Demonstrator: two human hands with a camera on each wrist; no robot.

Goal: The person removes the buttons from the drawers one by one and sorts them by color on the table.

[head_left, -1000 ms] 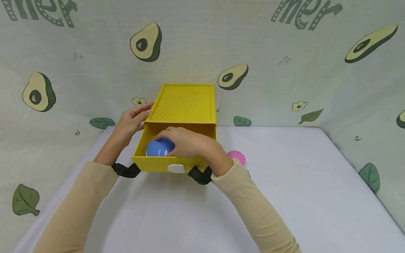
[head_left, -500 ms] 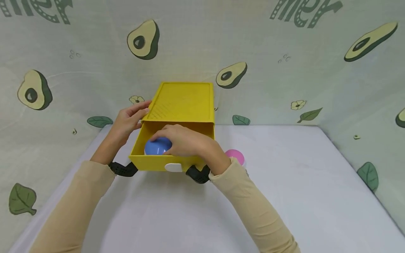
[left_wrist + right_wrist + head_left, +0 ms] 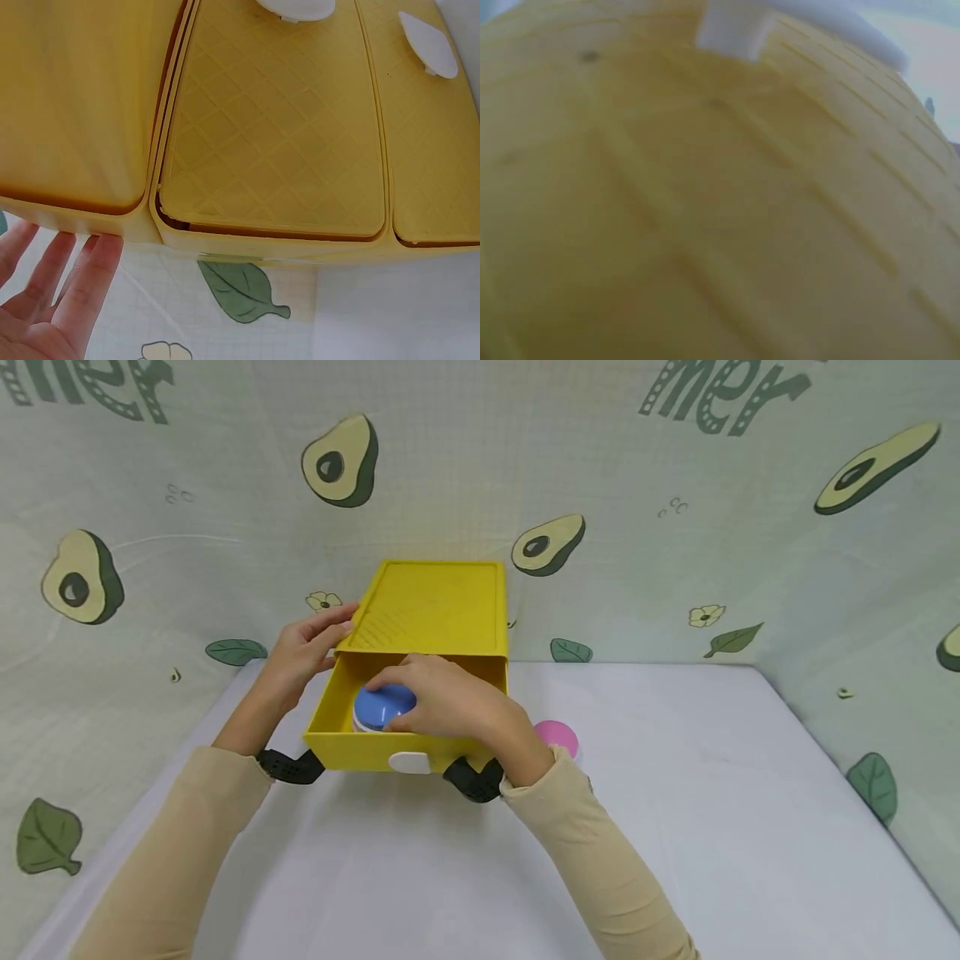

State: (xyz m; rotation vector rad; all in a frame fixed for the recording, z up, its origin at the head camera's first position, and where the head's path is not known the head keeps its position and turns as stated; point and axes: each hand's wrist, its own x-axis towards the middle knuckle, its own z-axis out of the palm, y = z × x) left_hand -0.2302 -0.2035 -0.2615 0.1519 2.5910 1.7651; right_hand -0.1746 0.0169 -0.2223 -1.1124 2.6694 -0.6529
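A yellow drawer cabinet (image 3: 435,606) stands on the table with its top drawer (image 3: 352,748) pulled out. Inside that drawer, near the front wall, is a round jar with a blue lid (image 3: 385,705) and a strip of white body below it. My right hand (image 3: 450,697) reaches in from above and grips the jar, thumb on the near side and fingers over the far side. My left hand (image 3: 300,647) rests against the cabinet's left side. In the left wrist view its fingers (image 3: 88,289) lie nearly straight along the cabinet edge. Only the yellow drawer front (image 3: 705,195) fills the right wrist view.
A pink round lid (image 3: 557,737) shows to the right of the cabinet, partly behind the right forearm. White knobs (image 3: 430,46) stick out from the lower drawer fronts. A printed cloth with avocados (image 3: 337,460) hangs behind the white-covered table (image 3: 720,793).
The blue-lidded jar has shifted slightly right in the drawer, and more of its white body shows. The right hand has moved with it. The left hand stays on the cabinet.
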